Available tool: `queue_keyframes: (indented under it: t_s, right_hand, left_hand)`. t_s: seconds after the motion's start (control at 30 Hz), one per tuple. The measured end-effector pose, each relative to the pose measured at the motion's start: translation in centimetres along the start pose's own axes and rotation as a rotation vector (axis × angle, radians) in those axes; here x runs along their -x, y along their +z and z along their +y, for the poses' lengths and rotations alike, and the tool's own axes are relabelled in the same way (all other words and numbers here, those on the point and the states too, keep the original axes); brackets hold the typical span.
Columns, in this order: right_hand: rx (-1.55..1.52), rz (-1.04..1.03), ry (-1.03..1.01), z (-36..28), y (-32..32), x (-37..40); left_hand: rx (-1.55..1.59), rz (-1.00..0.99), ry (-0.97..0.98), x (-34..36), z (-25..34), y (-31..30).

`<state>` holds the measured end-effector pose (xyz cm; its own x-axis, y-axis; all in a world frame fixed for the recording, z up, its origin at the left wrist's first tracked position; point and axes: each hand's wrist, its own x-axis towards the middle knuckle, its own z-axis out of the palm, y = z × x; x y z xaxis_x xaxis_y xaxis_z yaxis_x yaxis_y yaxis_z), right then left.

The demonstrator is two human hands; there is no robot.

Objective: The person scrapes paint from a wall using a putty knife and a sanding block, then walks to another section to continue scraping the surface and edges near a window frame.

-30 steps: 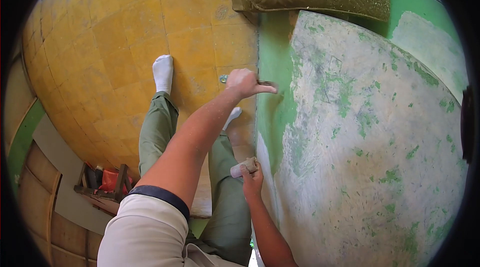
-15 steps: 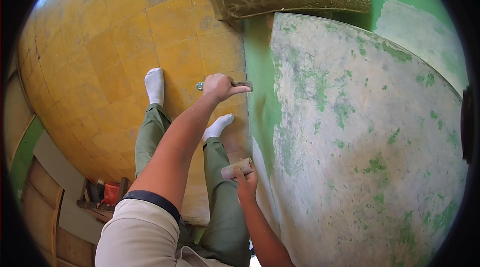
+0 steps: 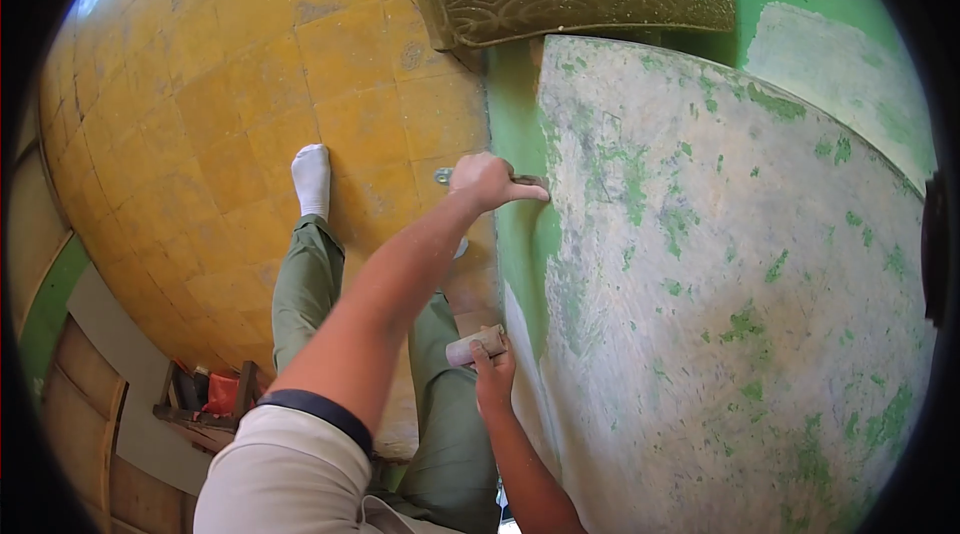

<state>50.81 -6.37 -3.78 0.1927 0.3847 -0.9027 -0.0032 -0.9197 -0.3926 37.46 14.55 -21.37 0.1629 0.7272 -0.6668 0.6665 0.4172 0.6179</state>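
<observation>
Scraper point(image 3: 530, 180): dark blade pressed on green wall point(image 3: 700, 284) paint. Grey roll point(image 3: 474, 346): tilted, just beside wall.

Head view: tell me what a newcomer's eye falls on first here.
The big scraped wall, pale plaster flecked with leftover green paint, fills the right side. At its left edge the left hand presses a dark flat scraping tool against the green strip, while the right hand below holds a small pale cylindrical roll. Left of them lie the yellow tiled floor and a white-socked foot.
</observation>
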Motion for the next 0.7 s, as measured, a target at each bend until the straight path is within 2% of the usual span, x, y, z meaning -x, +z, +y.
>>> queue_keyframes:
  t_s: [0.13,0.27,0.33,0.37,0.4,0.5,0.57,0.67,0.7]
  right_hand:
    - [-0.008,0.033,0.012,0.4,-0.1,0.0]
    - [0.003,-0.01,0.012,1.0,-0.1,0.1]
    - [0.0,-0.009,-0.01,0.9,-0.4,0.3]
    - [0.0,-0.018,-0.025,1.1,0.0,0.3]
    - [-0.004,-0.038,-0.016,1.5,0.4,0.2]
    - [0.035,0.018,0.021,1.8,0.0,-0.1]
    - [0.023,0.018,0.022,1.5,0.5,0.3]
    - [0.033,0.001,-0.002,1.7,0.1,0.4]
    - [0.04,-0.014,-0.011,2.1,0.1,0.4]
  left_hand:
    - [0.022,-0.035,0.021,0.5,-0.7,-0.1]
    - [-0.018,-0.027,-0.066,0.7,-3.8,0.4]
    - [-0.079,-0.173,-0.112,0.6,-3.5,-0.5]
    - [-0.031,-0.145,-0.071,0.3,-1.0,-0.3]
    - [0.044,0.021,0.068,0.0,-0.4,0.6]
    - [0.002,-0.033,0.111,0.3,-1.0,-0.8]
    - [-0.005,-0.056,-0.025,0.9,-2.6,-1.6]
    - [-0.021,-0.118,-0.105,0.7,-5.6,-1.2]
    - [-0.049,-0.133,-0.124,0.5,-4.8,-0.8]
